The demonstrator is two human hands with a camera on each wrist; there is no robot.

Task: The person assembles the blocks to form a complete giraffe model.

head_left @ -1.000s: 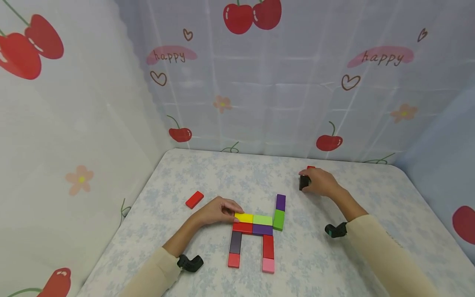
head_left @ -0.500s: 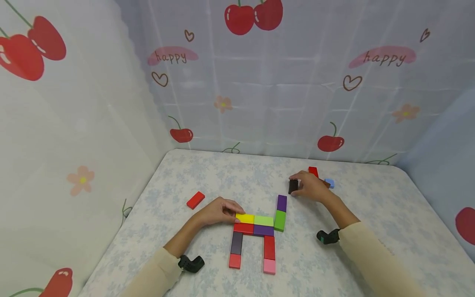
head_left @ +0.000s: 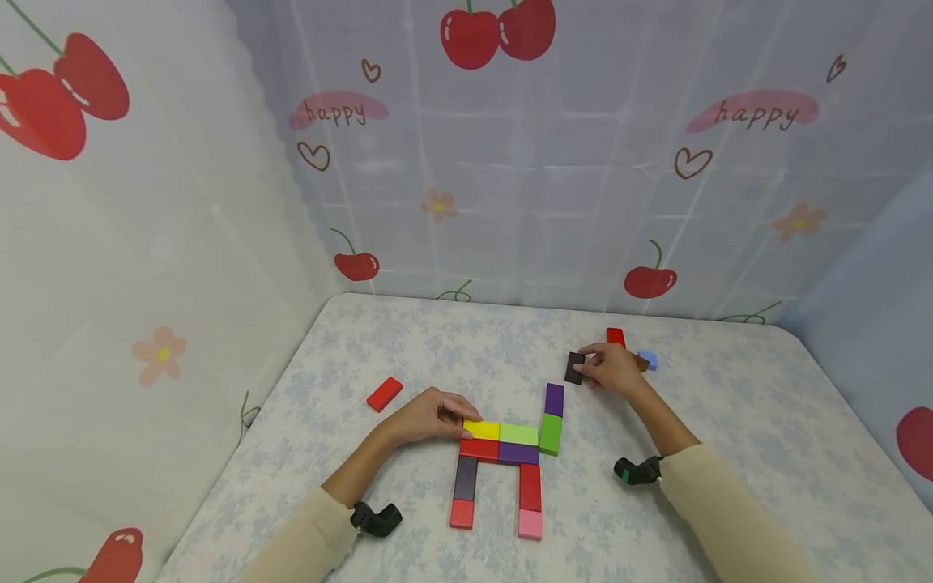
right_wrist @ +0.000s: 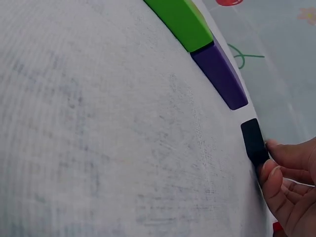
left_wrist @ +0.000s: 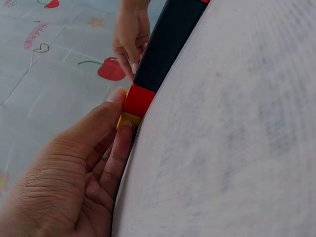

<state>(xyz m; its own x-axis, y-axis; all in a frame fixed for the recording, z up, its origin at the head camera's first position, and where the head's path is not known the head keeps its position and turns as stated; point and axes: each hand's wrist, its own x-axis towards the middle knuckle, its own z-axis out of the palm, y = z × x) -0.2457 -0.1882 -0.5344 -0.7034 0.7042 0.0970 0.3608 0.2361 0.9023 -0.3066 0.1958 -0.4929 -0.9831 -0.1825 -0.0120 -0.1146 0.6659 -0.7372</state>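
Observation:
My left hand (head_left: 432,414) holds the left end of a yellow block (head_left: 482,430), thumb on the near side and fingers at the far side. This block lies in a flat figure, with a light green block (head_left: 518,436) beside it and a red block (head_left: 479,449) and purple block below. Two legs extend toward me, one dark grey (head_left: 465,478) and red, one red and pink (head_left: 530,524). A green block (head_left: 550,434) and a purple block (head_left: 554,399) rise at its right. Beyond them, my right hand (head_left: 612,369) pinches a black block (head_left: 574,368) by its right side, close over the table.
Behind my right hand lie a red block (head_left: 615,335), a partly hidden brown block (head_left: 641,361) and a light blue block (head_left: 648,360). Another red block (head_left: 384,393) lies apart, left of the figure. Printed curtains (head_left: 510,194) border the patterned table (head_left: 452,340).
The right hand has carried the black block left, and it now lies flatter. The brown and light blue blocks have come into view. My left hand stays at the yellow block.

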